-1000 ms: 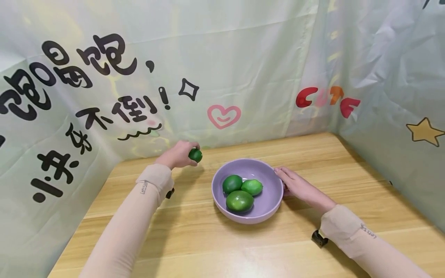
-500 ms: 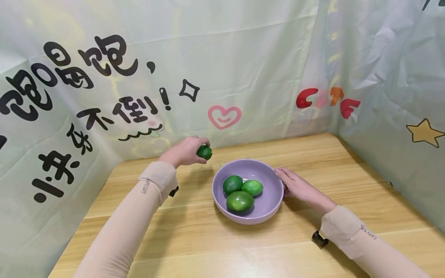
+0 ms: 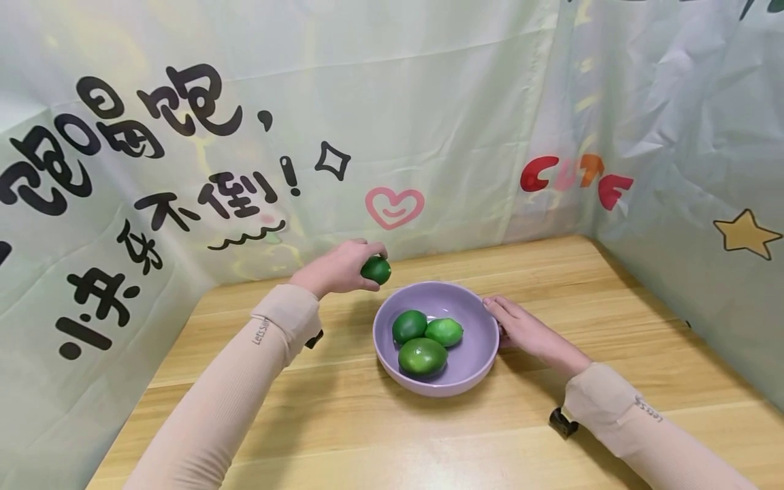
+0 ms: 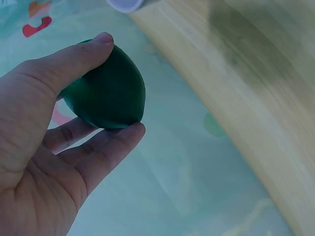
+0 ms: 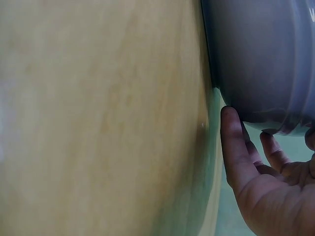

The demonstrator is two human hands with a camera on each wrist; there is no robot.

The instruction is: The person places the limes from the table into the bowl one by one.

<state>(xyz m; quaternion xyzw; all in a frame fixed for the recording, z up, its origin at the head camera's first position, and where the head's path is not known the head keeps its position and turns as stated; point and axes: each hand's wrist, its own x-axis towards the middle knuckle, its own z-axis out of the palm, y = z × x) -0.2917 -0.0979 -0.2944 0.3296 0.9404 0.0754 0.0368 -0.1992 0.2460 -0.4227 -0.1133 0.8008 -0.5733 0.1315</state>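
In the head view my left hand (image 3: pixel 349 267) pinches a dark green lime (image 3: pixel 376 271) above the table, just left of and behind a lilac bowl (image 3: pixel 392 374). The left wrist view shows my thumb on one side of the lime (image 4: pixel 110 96) and fingertips on the other. Inside the bowl lie a dark green fruit (image 3: pixel 409 327), a smaller bright green lime (image 3: pixel 446 331) and a larger glossy green fruit (image 3: pixel 422 356). My right hand (image 3: pixel 523 328) rests against the bowl's right side; the right wrist view has its extended fingers touching the outer wall (image 5: pixel 266 59).
A wooden table (image 3: pixel 392 449) carries the bowl. Pale printed cloth (image 3: pixel 392 102) hangs close behind it and along both sides. A dark wrist mount (image 3: pixel 562 422) sits under the right cuff, and another (image 3: pixel 314 339) under the left.
My left hand has carried the lime to the right, closer to the bowl's far left rim. My right hand, the bowl and the fruit in it have stayed put.
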